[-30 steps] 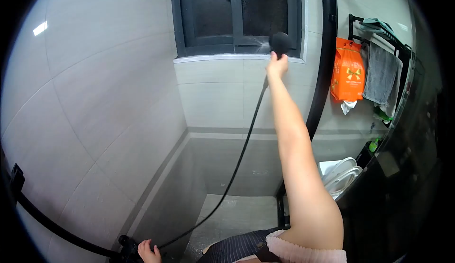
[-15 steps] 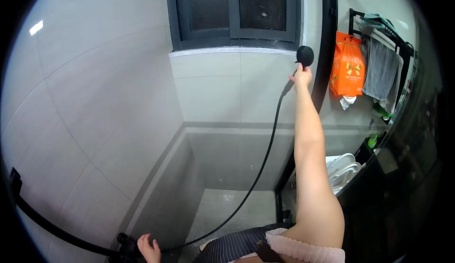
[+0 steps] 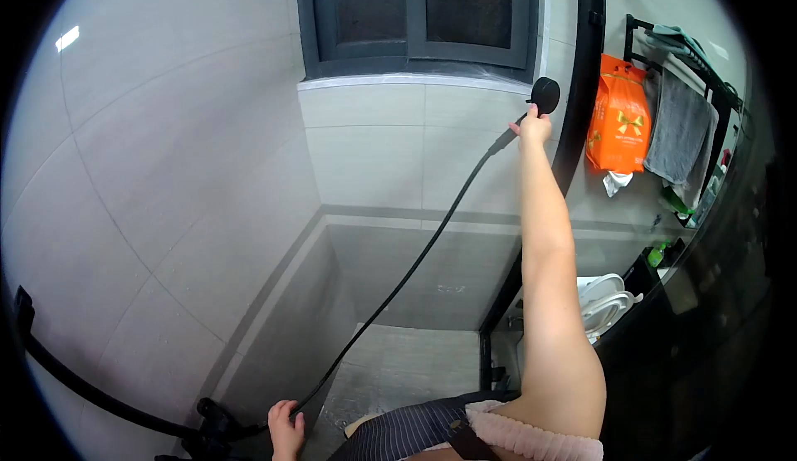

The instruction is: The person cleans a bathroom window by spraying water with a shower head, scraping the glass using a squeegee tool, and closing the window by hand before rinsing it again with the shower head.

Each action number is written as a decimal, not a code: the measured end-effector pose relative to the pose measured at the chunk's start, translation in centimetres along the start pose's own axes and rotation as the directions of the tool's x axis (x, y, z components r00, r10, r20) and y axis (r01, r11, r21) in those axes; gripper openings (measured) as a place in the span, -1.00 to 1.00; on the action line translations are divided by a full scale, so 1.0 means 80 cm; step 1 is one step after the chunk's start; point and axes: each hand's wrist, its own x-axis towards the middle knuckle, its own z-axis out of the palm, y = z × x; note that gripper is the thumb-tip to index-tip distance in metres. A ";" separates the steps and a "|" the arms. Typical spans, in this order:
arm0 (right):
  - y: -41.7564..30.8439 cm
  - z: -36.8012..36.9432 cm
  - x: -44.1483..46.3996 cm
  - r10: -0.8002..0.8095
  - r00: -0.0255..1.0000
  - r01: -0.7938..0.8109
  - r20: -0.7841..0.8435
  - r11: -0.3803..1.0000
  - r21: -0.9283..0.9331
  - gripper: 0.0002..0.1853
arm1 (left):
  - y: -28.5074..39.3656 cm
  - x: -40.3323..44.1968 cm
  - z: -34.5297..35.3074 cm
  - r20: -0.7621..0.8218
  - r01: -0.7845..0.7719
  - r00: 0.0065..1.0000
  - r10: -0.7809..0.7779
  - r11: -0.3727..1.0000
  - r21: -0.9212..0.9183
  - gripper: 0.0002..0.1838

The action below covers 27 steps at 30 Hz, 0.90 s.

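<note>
My right hand (image 3: pixel 534 127), its arm stretched far forward, is closed around the handle of a black shower head (image 3: pixel 545 96) just below the window's right corner. From that handle a black shower hose (image 3: pixel 413 268) runs down and left in a nearly straight line. Low in the view, my left hand (image 3: pixel 286 430) has its fingers curled on the hose, close to the dark shower mixer (image 3: pixel 217 424); part of the grip is hidden. A black bar (image 3: pixel 98 404) reaches from the mixer to the left.
Grey tiled walls (image 3: pixel 191 170) surround the shower floor (image 3: pixel 398 361). A dark-framed window (image 3: pixel 415 67) is ahead. Right of a black upright frame (image 3: pixel 573 137) are an orange tissue pack (image 3: pixel 618 121), a grey towel (image 3: pixel 677 129) on a rack, and a white toilet seat (image 3: pixel 606 307).
My left hand has moved right from beside the mixer onto the hose. The hose, which sagged in a curve, now runs straighter. My right hand still holds the shower head.
</note>
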 end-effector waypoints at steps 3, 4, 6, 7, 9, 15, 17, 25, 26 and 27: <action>-0.010 0.007 0.002 0.018 0.997 -0.008 0.080 0.993 -0.117 -0.57 | -0.023 -0.006 0.007 -0.002 0.034 0.999 -0.034 0.999 0.002 -0.67; -0.013 0.012 -0.004 0.029 0.995 -0.014 0.101 0.989 -0.145 -0.57 | -0.023 -0.006 0.007 -0.014 0.025 1.000 -0.025 1.000 0.004 -0.67; -0.012 0.028 -0.015 0.055 0.988 -0.036 0.147 0.990 -0.133 -0.57 | -0.020 -0.007 0.008 -0.036 0.026 0.999 -0.026 1.000 0.007 -0.67; -0.013 0.037 -0.021 0.077 0.980 -0.055 0.184 0.991 -0.124 -0.57 | -0.020 -0.008 0.010 -0.029 0.027 0.999 -0.027 1.000 0.001 -0.67; -0.012 0.054 -0.034 0.071 0.964 -0.040 0.257 0.992 -0.122 -0.56 | -0.017 -0.010 0.014 -0.030 0.034 0.999 -0.034 0.999 -0.004 -0.67; -0.008 0.106 -0.075 0.089 0.902 -0.069 0.422 0.996 -0.063 -0.48 | -0.016 -0.022 0.018 -0.006 0.055 0.998 -0.056 0.998 -0.040 -0.66; -0.008 0.118 -0.086 0.106 0.897 -0.094 0.430 0.994 -0.049 -0.51 | -0.017 -0.027 0.017 -0.013 0.055 0.998 -0.055 0.998 -0.038 -0.66; 0.000 0.152 -0.129 0.153 0.847 -0.190 0.508 0.982 0.020 -0.61 | -0.019 -0.043 0.012 -0.023 0.093 0.995 -0.094 0.995 -0.047 -0.66; -0.002 0.152 -0.135 0.152 0.833 -0.194 0.531 0.981 0.022 -0.62 | -0.018 -0.043 0.012 -0.018 0.110 0.994 -0.111 0.992 -0.063 -0.66; -0.003 0.153 -0.140 0.151 0.833 -0.193 0.533 0.981 0.024 -0.62 | -0.017 -0.044 0.011 -0.021 0.110 0.994 -0.111 0.992 -0.064 -0.66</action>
